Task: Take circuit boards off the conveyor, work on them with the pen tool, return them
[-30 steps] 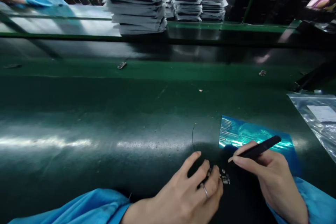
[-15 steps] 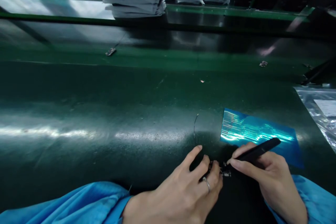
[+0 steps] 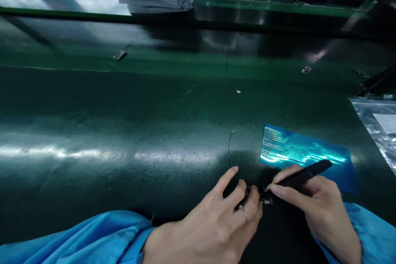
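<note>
Both hands are kept close at the small part [image 3: 265,196] beside the blue sheet [image 3: 306,154]. It is pinched by the left hand [image 3: 216,222] on the counter [image 3: 123,132]; black tweezers [image 3: 301,176], gripped by the right hand [image 3: 312,202], touch it. Work looks unfinished.

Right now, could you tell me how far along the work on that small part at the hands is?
Done: nothing finished shows. In hand: the left hand pins a small circuit part on the green mat, while the right hand brings black tweezers to it. Left: the blue perforated sheet lies beside them, and two loose parts lie farther back.
</note>
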### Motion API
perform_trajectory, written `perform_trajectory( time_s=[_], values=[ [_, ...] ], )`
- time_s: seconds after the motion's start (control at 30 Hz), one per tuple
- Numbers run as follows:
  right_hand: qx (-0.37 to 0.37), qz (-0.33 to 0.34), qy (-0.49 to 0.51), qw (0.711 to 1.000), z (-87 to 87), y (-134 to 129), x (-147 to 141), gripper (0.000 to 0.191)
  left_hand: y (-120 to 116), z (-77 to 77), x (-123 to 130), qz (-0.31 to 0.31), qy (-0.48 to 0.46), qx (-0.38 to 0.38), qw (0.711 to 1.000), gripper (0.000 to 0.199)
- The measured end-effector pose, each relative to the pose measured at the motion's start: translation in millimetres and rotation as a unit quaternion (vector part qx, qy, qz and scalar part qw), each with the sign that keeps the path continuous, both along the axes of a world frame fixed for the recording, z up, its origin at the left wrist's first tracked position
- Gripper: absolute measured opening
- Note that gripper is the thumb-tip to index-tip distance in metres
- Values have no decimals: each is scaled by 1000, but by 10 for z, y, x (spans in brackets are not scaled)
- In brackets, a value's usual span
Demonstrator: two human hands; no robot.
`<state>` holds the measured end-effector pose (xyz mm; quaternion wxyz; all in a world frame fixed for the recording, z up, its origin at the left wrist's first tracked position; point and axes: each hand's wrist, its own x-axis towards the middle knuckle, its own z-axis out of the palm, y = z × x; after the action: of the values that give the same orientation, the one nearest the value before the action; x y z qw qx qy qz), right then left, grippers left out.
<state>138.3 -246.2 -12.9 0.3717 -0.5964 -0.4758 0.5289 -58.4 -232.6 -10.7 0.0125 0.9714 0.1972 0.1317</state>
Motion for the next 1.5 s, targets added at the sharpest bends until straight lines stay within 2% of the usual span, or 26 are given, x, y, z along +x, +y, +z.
perform_trajectory(
  time_s=[0.4, 0.73, 0.9, 1.0, 1.17, 1.23, 1.33, 1.5],
  values=[
    [8, 1, -5, 1000, -20, -15, -2, 10, -20, -49, -15, 5, -12, -5, 1000, 39],
    [14, -5, 0, 1000, -42, -13, 14, 10, 26, -30, -26, -17, 0, 12, 1000, 36],
    [2, -7, 12, 1000, -29, -3, 25, 12, 1, -53, -11, -6, -8, 11, 1000, 33],
    [-7, -16, 25, 1000, -38, 5, 18, 12, -15, -74, 7, 4, -49, 32, 998, 32],
    [-16, -43, 61, 997, -32, 7, 31, 13, 20, -43, 42, 0, -44, 46, 998, 34],
    [-5, -65, 70, 995, 10, 8, 54, 13, 56, -16, 51, -12, -49, 62, 997, 32],
    [6, -102, 70, 992, 88, 15, 124, 16, 124, 14, 62, -26, -9, 84, 996, 26],
    [64, -114, 44, 990, 117, 67, 356, 16, 251, 5, 150, -61, 10, 137, 989, 29]
  ],
)
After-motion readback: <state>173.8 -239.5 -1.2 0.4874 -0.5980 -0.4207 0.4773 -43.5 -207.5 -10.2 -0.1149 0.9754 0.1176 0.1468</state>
